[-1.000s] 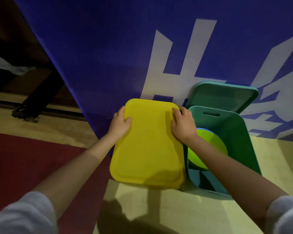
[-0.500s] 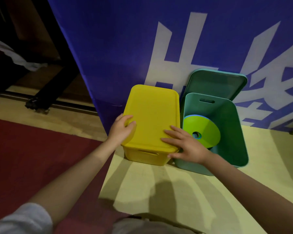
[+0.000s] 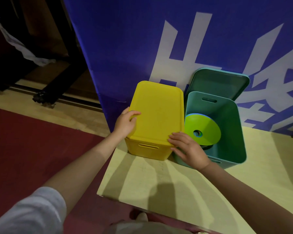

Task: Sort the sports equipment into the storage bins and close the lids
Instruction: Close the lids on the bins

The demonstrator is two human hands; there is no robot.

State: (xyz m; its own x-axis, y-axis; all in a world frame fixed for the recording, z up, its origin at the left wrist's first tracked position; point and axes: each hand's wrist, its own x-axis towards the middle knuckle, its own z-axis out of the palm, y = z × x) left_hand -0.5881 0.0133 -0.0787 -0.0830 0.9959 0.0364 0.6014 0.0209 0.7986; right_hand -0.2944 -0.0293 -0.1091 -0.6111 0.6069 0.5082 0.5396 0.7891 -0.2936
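Yellow lid (image 3: 157, 110) sits on its bin (image 3: 148, 150), left hand (image 3: 125, 123) curled over the nine o'clock edge, right hand (image 3: 189, 150) flat with fingers pressing the five o'clock corner. Best bet: press round every corner until it seats evenly. Teal bin (image 3: 235, 132) at three o'clock stands open, green disc (image 3: 204, 128) inside, its lid (image 3: 218, 83) propped against the blue banner (image 3: 125, 39) at twelve o'clock.
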